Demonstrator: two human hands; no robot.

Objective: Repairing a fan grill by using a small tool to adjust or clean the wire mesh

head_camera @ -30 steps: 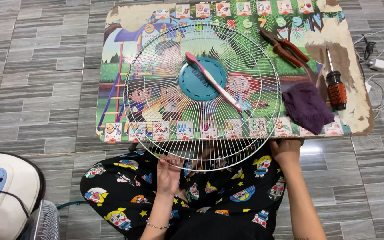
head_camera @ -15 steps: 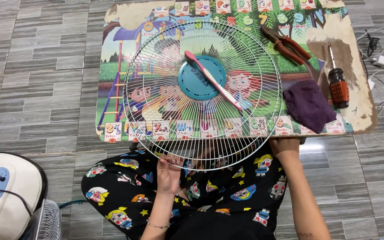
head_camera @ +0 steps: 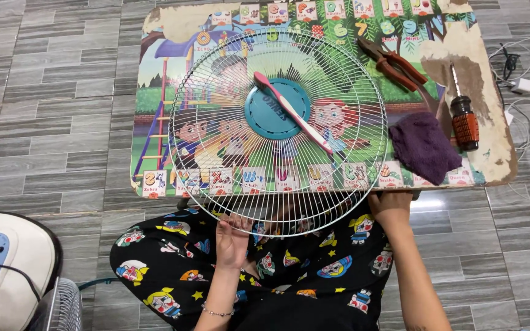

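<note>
Nothing moved; fan guard [head_camera: 277, 132] hides left hand [head_camera: 233, 240] fingertips

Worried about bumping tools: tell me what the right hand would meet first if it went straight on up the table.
The right hand, at the table edge, likely meets the purple cloth first; pliers lie farther. Heights unclear.

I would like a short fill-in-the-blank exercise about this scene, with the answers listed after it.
1. A pink toothbrush lies across the fan grille's teal ____.
2. The left hand holds the grille's near ____.
3. The folded cloth beside the grille is ____ in colour.
4. The tool with orange handles above the screwdriver is a pair of ____.

Answers: hub; rim; purple; pliers
</note>
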